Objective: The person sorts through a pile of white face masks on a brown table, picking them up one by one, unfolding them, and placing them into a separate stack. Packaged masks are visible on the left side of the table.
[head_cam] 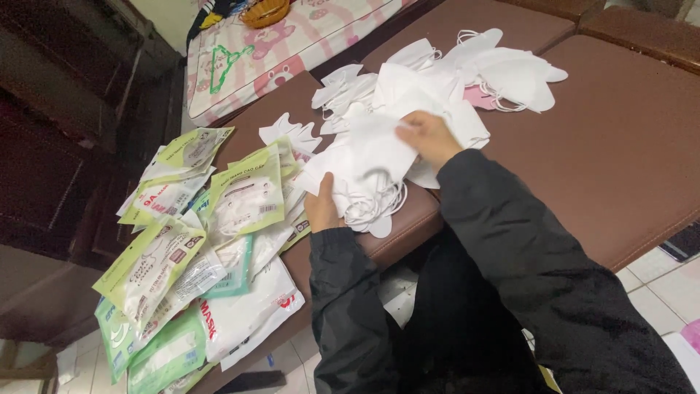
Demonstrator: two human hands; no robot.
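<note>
Looking down from the head cam, near to far. Both arms in dark sleeves. Left hand sits just left of centre, grip closed on a stack of white face masks, fingers under the lower edge, ear loops hanging off the tabletop rim. Right hand at 1 o'clock from the left one, grip pinched on the top mask of that same stack.

At 9 o'clock from the hands: a spread of flat mask packets, green-and-white and plain white, overlapping, some hanging over the tabletop edge at 7 o'clock. I can't tell from here whether they are filled or empty.

Past the hands, at 12 to 1 o'clock: a loose heap of white masks, unstacked, loops tangled, with something pink showing under it. A few single masks lie at 11 o'clock, between the heap and the packets.

My read on progress: midway. A fair stack is gathered in hand, but the loose heap is still bigger than the stack, so most masks look unsorted.

Far, at 11 o'clock: a pink patterned mattress with a green clothes hanger on it and a woven basket at the top edge. Tiled floor at 4 o'clock.
</note>
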